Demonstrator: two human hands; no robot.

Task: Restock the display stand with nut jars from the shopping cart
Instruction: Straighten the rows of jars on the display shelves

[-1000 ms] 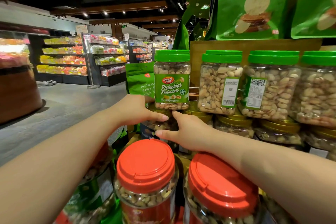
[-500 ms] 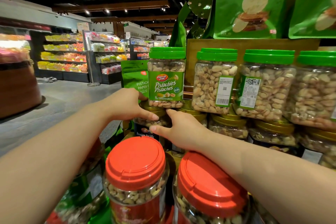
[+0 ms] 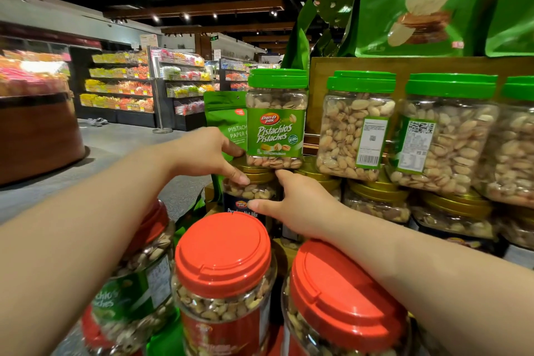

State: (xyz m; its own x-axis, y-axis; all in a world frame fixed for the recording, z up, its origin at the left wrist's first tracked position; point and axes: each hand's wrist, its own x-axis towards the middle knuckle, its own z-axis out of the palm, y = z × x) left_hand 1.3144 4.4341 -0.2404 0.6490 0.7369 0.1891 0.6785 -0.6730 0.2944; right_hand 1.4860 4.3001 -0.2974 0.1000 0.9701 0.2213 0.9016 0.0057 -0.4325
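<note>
**Q:** What changed?

**A:** Little has moved since the earlier frame; both hands stay at the base of the pistachio jar (image 3: 276, 117), which stands on a gold-lidded jar (image 3: 250, 182) at the left end of the display stand's (image 3: 346, 66) green-lidded row.

**Q:** How are the hands placed?

**A:** The left hand (image 3: 209, 153) wraps its fingers behind the jar's lower left. The right hand (image 3: 297, 205) presses straight fingers beneath it, apparently steadying it and squaring its label forward.

**Q:** Any writing?

**A:** "Dan-D Pak Pistachios Pistaches". Below, partly hidden, "Nut Mix". Red-lidded jars (image 3: 222, 254) stand nearest.
</note>
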